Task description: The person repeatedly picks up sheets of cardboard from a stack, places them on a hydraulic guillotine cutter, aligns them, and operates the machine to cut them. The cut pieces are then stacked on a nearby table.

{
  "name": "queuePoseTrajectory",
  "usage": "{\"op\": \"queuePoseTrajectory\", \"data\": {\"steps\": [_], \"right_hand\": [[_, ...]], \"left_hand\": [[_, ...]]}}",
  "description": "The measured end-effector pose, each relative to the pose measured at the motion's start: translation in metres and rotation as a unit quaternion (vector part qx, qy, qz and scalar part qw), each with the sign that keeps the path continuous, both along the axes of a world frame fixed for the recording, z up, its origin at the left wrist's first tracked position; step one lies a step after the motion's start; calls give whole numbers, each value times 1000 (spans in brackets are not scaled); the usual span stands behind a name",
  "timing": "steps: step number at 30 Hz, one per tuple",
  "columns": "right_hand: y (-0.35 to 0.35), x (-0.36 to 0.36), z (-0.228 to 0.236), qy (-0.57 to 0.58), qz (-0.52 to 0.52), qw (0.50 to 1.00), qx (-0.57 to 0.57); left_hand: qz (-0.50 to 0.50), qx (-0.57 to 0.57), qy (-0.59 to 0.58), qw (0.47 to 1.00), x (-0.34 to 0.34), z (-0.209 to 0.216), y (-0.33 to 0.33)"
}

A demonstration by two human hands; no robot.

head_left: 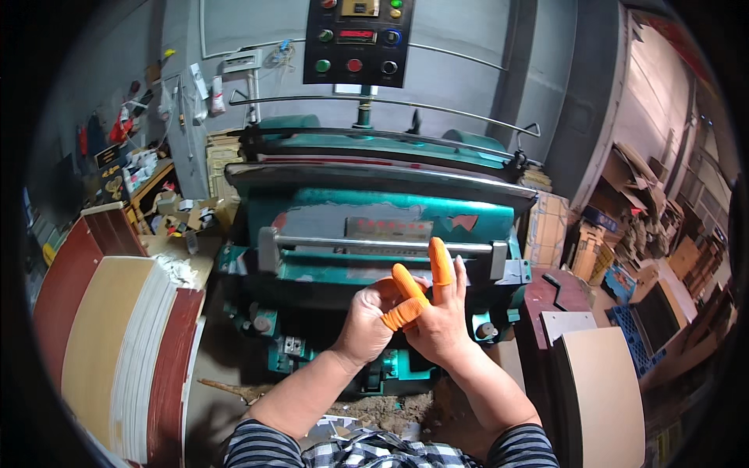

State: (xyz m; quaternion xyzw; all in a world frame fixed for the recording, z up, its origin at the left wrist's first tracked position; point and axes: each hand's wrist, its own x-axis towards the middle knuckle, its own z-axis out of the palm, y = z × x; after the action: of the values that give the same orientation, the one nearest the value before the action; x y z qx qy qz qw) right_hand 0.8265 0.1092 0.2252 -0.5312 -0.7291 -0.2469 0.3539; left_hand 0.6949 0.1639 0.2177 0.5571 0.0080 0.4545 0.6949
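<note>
My two hands meet in front of the green machine. Orange ribbed rubber finger cots cover several fingertips. On my right hand (443,331), a raised finger wears one cot (441,262), and the finger beside it points up bare. Another cot (409,282) slants up between the hands. My left hand (367,318) is closed around that covered finger, its fingers partly hidden behind it. A third cot (404,314) lies across where the hands touch, apparently on my left thumb. The fingers of my right hand are stretched and apart, holding nothing visible.
The green roller machine (476,222) has a metal bar (382,243) across its front and a control panel (355,47) above. Stacked boards (117,343) stand at left; a brown board stack (602,390) stands at right. Debris (390,409) lies on the floor below.
</note>
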Motion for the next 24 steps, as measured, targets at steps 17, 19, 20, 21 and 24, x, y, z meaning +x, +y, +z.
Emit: {"op": "queuePoseTrajectory", "data": {"steps": [17, 19, 20, 21, 24], "right_hand": [[-25, -63, 3, 558, 428, 703, -104], [-23, -67, 9, 577, 439, 680, -112], [-22, -77, 14, 591, 450, 663, -90], [-23, -87, 24, 614, 445, 646, -90], [-21, -94, 23, 619, 425, 647, -133]], "left_hand": [[277, 327, 53, 902, -81, 6, -32], [230, 313, 82, 918, -84, 10, -34], [215, 327, 67, 918, -83, 8, -32], [208, 385, 64, 897, -84, 5, -26], [167, 321, 44, 931, -86, 4, -38]]}}
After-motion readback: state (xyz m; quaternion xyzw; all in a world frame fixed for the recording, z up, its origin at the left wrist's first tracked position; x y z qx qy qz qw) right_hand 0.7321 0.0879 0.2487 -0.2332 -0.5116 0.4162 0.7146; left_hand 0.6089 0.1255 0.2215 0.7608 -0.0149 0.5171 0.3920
